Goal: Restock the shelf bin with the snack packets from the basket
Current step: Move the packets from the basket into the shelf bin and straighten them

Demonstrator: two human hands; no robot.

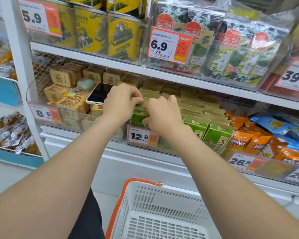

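Note:
Rows of green snack packets [216, 133] with tan tops stand in a clear shelf bin [219, 150] on the middle shelf, behind a 12.8 price tag [142, 136]. Both hands are at the bin's left front. My left hand [122, 102] pinches the tan top edge of a green packet [138, 118] there. My right hand [161, 116] grips the same packet from the right, its fingers curled over the top. A white basket [155, 209] with an orange handle sits below; I see no packets in the shown part.
A white phone [98, 95] with a keychain lies on tan packets in the left bin. Orange packets [255, 140] and blue packets [283, 126] fill the bins to the right. Yellow tins [123, 38] and seaweed packs [235, 54] stand on the shelf above.

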